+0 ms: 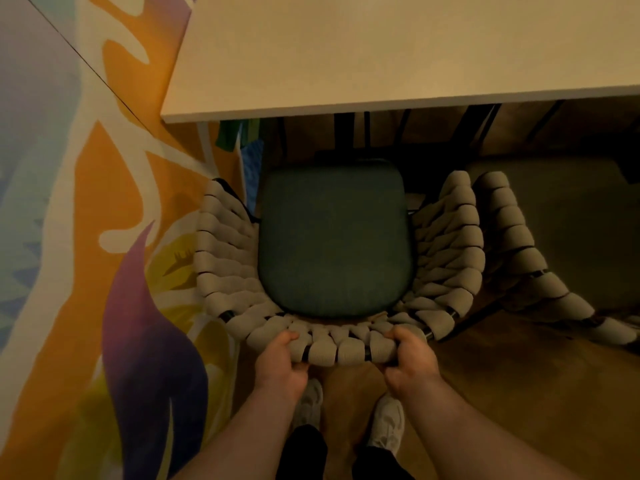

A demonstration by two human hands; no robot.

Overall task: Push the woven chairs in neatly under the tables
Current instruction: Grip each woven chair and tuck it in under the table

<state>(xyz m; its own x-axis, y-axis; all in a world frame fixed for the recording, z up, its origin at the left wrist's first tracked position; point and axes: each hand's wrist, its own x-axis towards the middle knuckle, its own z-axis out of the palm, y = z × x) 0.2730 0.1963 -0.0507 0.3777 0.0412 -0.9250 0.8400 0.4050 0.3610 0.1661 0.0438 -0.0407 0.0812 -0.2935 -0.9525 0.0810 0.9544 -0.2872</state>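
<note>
Two grips, left grip (281, 362) and right grip (410, 362), curl round the back rail (346, 351) of the woven chair (225, 258). Its green seat (332, 237) sits short of the edge of the white surface (381, 46); a straight, even push forward seems next.

Woven chair (225, 258): pale beige-grey cord, wound in thick bands; a black frame is shown in the gaps between them.
Seat cushion (334, 237): plain dull teal-green.
Second woven chair (519, 244), at the right: the same beige-grey banding is seen.
Worktop (381, 46): plain cream-white.
Wall mural (90, 202): flat curving shapes are painted in orange, white, purple, yellow and pale blue.
Floor (519, 382): brown.
Shoes (389, 424): white.
Trousers (306, 452): black.
</note>
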